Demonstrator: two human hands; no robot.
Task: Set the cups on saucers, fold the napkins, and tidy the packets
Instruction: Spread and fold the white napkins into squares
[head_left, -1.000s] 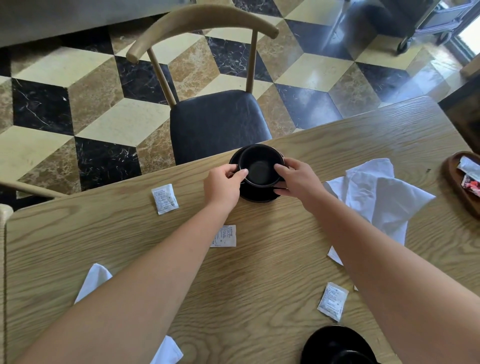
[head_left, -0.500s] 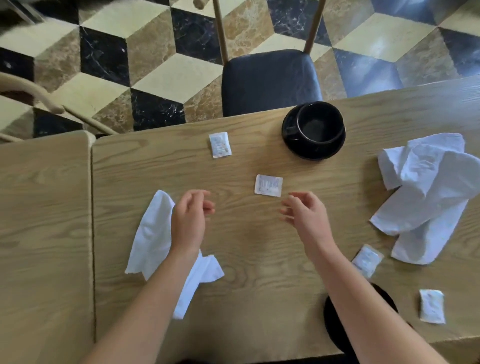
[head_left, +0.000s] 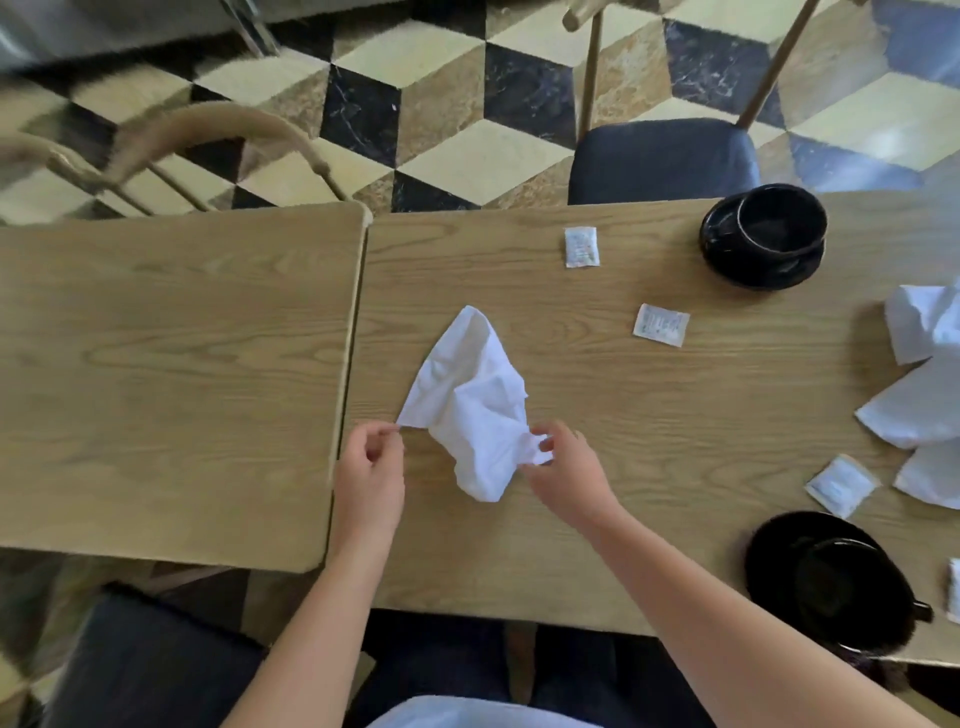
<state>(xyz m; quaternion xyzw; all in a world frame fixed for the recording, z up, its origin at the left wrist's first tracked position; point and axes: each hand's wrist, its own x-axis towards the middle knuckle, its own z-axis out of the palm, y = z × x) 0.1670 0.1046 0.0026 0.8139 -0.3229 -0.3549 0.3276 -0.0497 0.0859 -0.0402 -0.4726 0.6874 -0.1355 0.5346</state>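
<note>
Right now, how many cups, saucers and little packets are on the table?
Cups: 2, the far cup and the near cup
Saucers: 2, the far saucer and the near saucer
Packets: 4, the top packet, the middle packet, the right packet and the edge packet, which is cut off by the picture's right edge
Total: 8

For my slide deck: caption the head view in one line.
Both hands, left and right, pinch a crumpled white napkin on the wooden table; packets lie loose.
</note>
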